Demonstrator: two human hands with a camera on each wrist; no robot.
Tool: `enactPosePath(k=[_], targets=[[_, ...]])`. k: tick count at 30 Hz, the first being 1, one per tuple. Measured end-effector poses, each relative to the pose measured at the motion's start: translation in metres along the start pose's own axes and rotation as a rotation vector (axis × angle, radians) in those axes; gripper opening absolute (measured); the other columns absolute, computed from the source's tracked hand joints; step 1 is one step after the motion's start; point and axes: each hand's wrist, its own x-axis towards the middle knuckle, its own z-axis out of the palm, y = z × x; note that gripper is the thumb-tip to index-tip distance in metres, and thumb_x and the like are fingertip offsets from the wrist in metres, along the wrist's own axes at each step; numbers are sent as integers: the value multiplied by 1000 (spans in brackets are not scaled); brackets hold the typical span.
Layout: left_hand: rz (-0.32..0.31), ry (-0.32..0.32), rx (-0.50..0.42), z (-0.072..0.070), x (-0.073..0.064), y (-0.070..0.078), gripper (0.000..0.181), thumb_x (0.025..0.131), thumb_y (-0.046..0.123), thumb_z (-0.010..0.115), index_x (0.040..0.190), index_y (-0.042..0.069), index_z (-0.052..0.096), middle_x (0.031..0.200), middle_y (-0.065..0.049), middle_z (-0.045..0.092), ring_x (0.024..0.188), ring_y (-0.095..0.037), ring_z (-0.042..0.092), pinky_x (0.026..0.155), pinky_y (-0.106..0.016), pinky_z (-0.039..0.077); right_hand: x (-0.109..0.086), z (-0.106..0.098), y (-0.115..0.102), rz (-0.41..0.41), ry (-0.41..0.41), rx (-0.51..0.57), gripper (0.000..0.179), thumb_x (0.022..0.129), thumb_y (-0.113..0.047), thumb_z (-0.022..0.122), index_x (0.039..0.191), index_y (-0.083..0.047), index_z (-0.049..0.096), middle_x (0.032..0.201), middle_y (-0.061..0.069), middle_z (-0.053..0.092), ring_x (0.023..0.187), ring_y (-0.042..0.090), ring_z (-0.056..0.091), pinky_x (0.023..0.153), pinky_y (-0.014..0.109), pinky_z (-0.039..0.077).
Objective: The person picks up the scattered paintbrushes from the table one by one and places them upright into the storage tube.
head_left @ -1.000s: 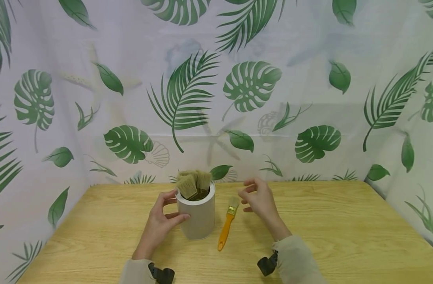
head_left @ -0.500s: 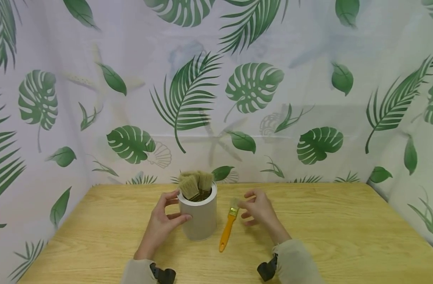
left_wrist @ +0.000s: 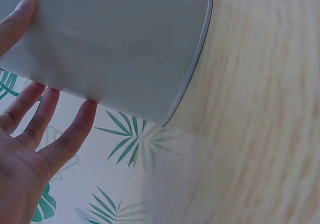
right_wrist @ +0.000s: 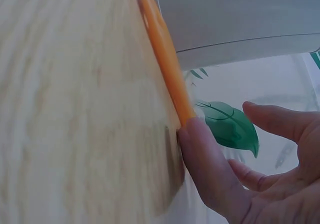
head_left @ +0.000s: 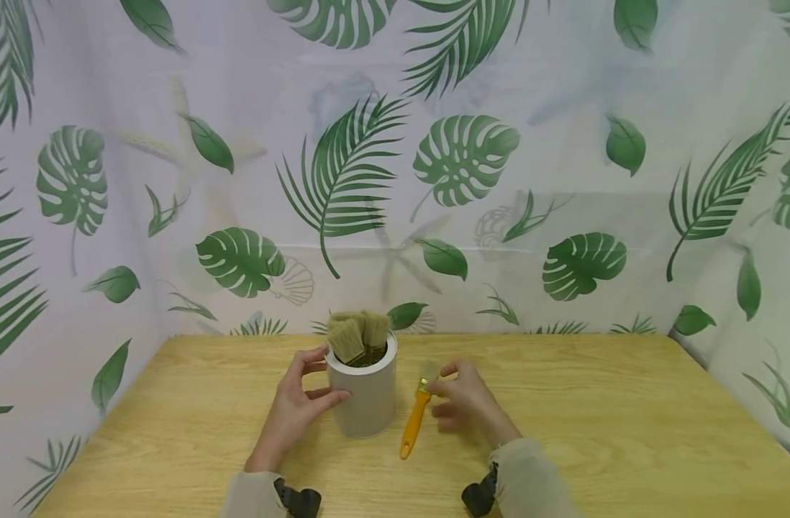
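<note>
In the head view, my left hand (head_left: pixel 290 410) holds a white cylindrical can (head_left: pixel 364 403) by its left side, thumb on the near face and fingers at the rim and behind. The left wrist view shows the thumb and fingertips against the smooth can (left_wrist: pixel 115 44). Several paintbrushes (head_left: pixel 356 337) stand bristles up inside; their handles are hidden. To the right of the can lies one paintbrush (head_left: pixel 414 424) with an orange handle, bristles pointing away. My right hand (head_left: pixel 469 399) is over its metal band; one digit touches the orange handle (right_wrist: pixel 170 69), the other fingers spread apart from it.
Everything stands on a wood-grain table (head_left: pixel 596 424). Behind and beside it hangs a white cloth (head_left: pixel 382 273) printed with green leaves. Dark wrist cameras (head_left: pixel 479 496) are strapped over both sleeves.
My right hand has come down and left, from beside the loose brush's bristles to its metal band and handle. The left hand, the can and the brushes stay put.
</note>
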Motion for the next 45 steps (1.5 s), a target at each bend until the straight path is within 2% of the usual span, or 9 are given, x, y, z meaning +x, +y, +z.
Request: enactPosePath(k=[10, 14, 17, 22, 28, 32, 36, 38, 45], targets=[[-25, -5, 5, 1, 0, 2, 60, 84, -4, 80, 136, 3, 50, 147, -20, 46, 124, -40, 51, 90, -49, 58, 1, 12, 4, 1, -2, -72, 55, 89, -1, 73, 128, 9, 36, 92, 21, 59, 69, 25, 63, 51, 35, 61], [-20, -5, 4, 1, 2, 2, 61, 84, -5, 80, 136, 2, 50, 146, -21, 46, 124, -40, 51, 90, -48, 58, 4, 19, 6, -27, 21, -148, 36, 85, 3, 75, 108, 9, 49, 79, 14, 53, 59, 21, 57, 46, 32, 59], [-12, -1, 6, 1, 2, 0, 61, 83, -6, 80, 136, 2, 51, 146, -21, 47, 123, -40, 51, 90, -47, 59, 5, 23, 5, -50, 20, -196, 27, 83, 5, 77, 91, 2, 51, 70, 8, 48, 50, 16, 51, 44, 30, 57], [-5, 2, 3, 1, 1, 0, 60, 83, -7, 80, 135, 1, 51, 146, -22, 46, 123, -41, 51, 89, -46, 59, 6, 26, 5, -91, 30, -302, 23, 79, 7, 77, 82, 1, 55, 63, 5, 47, 41, 14, 51, 42, 28, 56], [-4, 5, 2, 2, -1, 0, 60, 83, -6, 80, 134, 0, 51, 146, -22, 46, 123, -41, 51, 89, -47, 59, 6, 24, 5, -175, 66, -431, 25, 71, 12, 72, 71, -2, 52, 65, 6, 51, 46, 16, 55, 42, 26, 53], [2, 8, 7, 2, 0, 0, 60, 83, -6, 81, 134, 1, 51, 146, -22, 46, 123, -41, 52, 89, -47, 59, 3, 20, 5, -209, 77, -429, 27, 68, 13, 71, 89, 6, 57, 69, 7, 52, 49, 16, 54, 41, 25, 51], [8, 6, 9, 1, 1, -2, 61, 82, -7, 81, 134, 2, 51, 146, -21, 47, 123, -41, 52, 89, -45, 59, 1, 13, 5, -181, 54, -306, 57, 73, 15, 72, 125, 9, 51, 80, 13, 59, 51, 18, 57, 42, 28, 54], [8, 4, 9, 1, 2, -3, 61, 82, -7, 81, 135, 2, 51, 146, -21, 46, 123, -40, 52, 89, -44, 59, 1, 9, 5, -173, 51, -252, 59, 76, 15, 72, 130, 7, 49, 84, 15, 61, 54, 19, 58, 42, 29, 55], [-1, -3, 2, 0, 3, -2, 61, 83, -6, 81, 136, 1, 51, 146, -22, 46, 123, -41, 52, 89, -44, 59, 1, -6, 2, -253, 78, -76, 62, 76, 20, 72, 132, 5, 47, 94, 20, 61, 64, 23, 64, 47, 35, 58]])
